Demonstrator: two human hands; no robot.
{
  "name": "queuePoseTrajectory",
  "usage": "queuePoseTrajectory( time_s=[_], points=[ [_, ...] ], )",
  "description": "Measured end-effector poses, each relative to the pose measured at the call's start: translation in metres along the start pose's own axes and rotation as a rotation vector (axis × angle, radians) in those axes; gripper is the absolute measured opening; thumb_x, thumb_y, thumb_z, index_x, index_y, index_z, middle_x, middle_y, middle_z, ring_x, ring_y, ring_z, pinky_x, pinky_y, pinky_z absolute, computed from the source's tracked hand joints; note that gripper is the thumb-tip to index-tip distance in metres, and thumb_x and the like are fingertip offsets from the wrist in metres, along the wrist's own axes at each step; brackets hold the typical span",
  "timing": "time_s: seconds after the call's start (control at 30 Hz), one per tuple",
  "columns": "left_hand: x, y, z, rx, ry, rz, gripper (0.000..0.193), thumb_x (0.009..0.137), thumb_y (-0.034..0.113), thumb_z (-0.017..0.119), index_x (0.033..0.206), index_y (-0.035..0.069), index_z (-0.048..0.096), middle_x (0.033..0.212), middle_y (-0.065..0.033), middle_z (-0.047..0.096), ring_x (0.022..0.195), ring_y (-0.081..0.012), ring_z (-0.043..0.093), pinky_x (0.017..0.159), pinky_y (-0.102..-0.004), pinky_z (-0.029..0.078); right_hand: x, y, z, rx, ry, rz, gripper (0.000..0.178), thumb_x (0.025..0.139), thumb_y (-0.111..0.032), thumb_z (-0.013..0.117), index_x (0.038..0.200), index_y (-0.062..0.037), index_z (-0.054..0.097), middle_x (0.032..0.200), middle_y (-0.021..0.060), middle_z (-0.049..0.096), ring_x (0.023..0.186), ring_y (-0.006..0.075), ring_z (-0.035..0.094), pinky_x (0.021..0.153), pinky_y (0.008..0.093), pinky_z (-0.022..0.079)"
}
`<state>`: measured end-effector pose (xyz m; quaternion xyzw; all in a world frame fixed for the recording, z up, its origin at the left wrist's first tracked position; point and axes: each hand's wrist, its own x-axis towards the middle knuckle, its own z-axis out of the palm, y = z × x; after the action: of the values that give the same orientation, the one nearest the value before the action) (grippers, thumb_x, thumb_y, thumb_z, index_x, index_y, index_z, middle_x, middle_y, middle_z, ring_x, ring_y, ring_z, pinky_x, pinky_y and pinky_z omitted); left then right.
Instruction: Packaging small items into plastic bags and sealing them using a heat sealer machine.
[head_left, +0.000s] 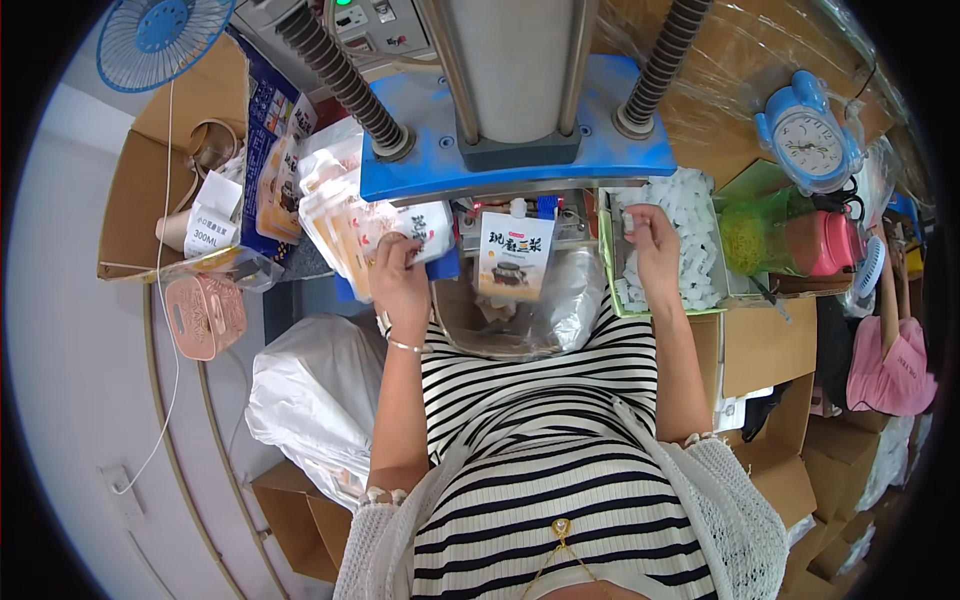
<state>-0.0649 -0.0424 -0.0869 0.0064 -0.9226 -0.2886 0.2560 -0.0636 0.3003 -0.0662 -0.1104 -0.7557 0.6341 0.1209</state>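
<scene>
My left hand (pixel 398 275) is closed on the edge of a white printed pouch (pixel 432 225), on top of a fanned stack of similar pouches (pixel 335 225). My right hand (pixel 655 250) is over a green-edged box (pixel 607 262) of small white plastic spouts (pixel 690 235). Its fingertips pinch one small white spout (pixel 629 222). Between my hands, another spout pouch (pixel 513 258) hangs upright below the machine's blue plate (pixel 520 165), its white spout at the top. Behind and below that pouch sits a bin lined with clear plastic (pixel 575 300).
Two springs (pixel 675 60) and a thick metal column (pixel 520 70) rise from the blue plate. An open carton (pixel 180 170) stands at left, with a pink basket (pixel 207 315) below it. A blue clock (pixel 808 140) and a pink-lidded jar (pixel 835 240) are at right. Another person's pink sleeve (pixel 895 365) shows far right.
</scene>
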Motion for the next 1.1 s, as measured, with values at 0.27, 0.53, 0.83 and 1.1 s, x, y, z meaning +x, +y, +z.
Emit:
queuePoseTrajectory(
  time_s=[0.27, 0.53, 0.83, 1.1],
  points=[
    [-0.051, 0.03, -0.021, 0.084, -0.169, 0.257, 0.034, 0.079, 0.005, 0.071, 0.112, 0.006, 0.064, 0.116, -0.0108, 0.061, 0.106, -0.0339, 0.057, 0.091, -0.0412, 0.046, -0.017, -0.027, 0.002, 0.269, -0.03, 0.144, 0.02, 0.095, -0.009, 0.058, 0.113, 0.0002, 0.06, 0.098, 0.0045, 0.061, 0.084, 0.0115, 0.062, 0.076, 0.028, 0.052],
    [-0.024, 0.111, -0.05, -0.423, -0.246, -0.045, 0.011, 0.085, 0.009, 0.071, 0.086, -0.001, 0.065, 0.079, -0.0077, 0.063, 0.065, -0.0181, 0.056, 0.063, -0.0267, 0.045, -0.037, -0.07, 0.046, 0.039, -0.262, -0.331, 0.027, 0.095, -0.005, 0.057, 0.121, -0.0002, 0.06, 0.101, 0.0055, 0.063, 0.088, 0.0132, 0.063, 0.08, 0.0247, 0.05],
    [-0.054, 0.101, 0.005, -0.824, -0.545, -0.486, 0.021, 0.092, 0.016, 0.067, 0.087, -0.005, 0.068, 0.069, 0.0019, 0.059, 0.061, -0.0028, 0.044, 0.055, -0.0214, 0.038, -0.029, -0.04, 0.065, 0.057, -0.449, -0.016, 0.029, 0.094, -0.009, 0.06, 0.122, -0.0015, 0.061, 0.101, 0.0103, 0.063, 0.094, 0.0171, 0.062, 0.083, 0.0288, 0.048],
    [-0.018, 0.078, 0.034, -0.93, -0.474, -0.612, 0.029, 0.093, 0.022, 0.066, 0.082, -0.004, 0.069, 0.064, 0.0068, 0.056, 0.059, -0.0006, 0.041, 0.05, -0.0215, 0.032, -0.01, -0.036, 0.016, -0.583, -0.108, -0.333, 0.027, 0.088, -0.008, 0.063, 0.114, -0.0007, 0.063, 0.104, 0.013, 0.065, 0.09, 0.0319, 0.062, 0.083, 0.0372, 0.05]
  ],
)
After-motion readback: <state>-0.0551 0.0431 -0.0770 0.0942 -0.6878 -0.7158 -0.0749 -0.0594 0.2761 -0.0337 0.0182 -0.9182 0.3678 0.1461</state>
